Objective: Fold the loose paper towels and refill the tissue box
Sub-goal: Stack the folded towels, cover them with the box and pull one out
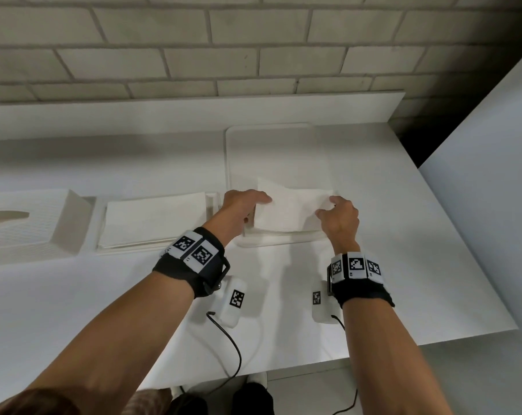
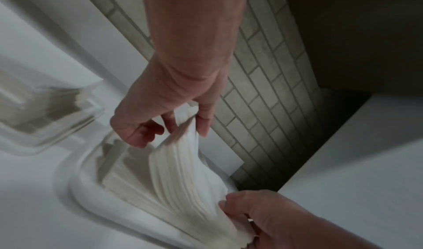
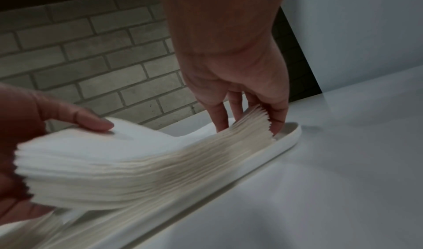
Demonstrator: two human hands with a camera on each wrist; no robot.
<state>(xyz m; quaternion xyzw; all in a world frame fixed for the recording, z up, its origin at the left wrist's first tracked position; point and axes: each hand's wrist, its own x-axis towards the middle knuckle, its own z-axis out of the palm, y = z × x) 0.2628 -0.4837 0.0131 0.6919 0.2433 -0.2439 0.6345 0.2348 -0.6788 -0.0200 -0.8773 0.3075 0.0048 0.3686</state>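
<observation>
A thick stack of white paper towels (image 1: 292, 212) lies in the near part of a shallow white tray (image 1: 271, 145). My left hand (image 1: 258, 206) grips the stack's left end, thumb underneath and fingers on top. My right hand (image 1: 328, 208) pinches the right end. In the left wrist view the left hand (image 2: 171, 135) lifts its end of the stack (image 2: 183, 171), so the sheets bow upward. The right wrist view shows the right hand (image 3: 249, 124) holding the fanned edge of the stack (image 3: 137, 153) just above the tray rim (image 3: 290, 135). To the left is the tissue box base (image 1: 152, 223), holding flat towels.
The tissue box lid (image 1: 29, 229), with its oval slot, lies at the far left of the white table (image 1: 373, 295). A raised white ledge and a brick wall (image 1: 253, 55) run behind. A white panel (image 1: 493, 175) stands to the right. Cables hang off the front edge.
</observation>
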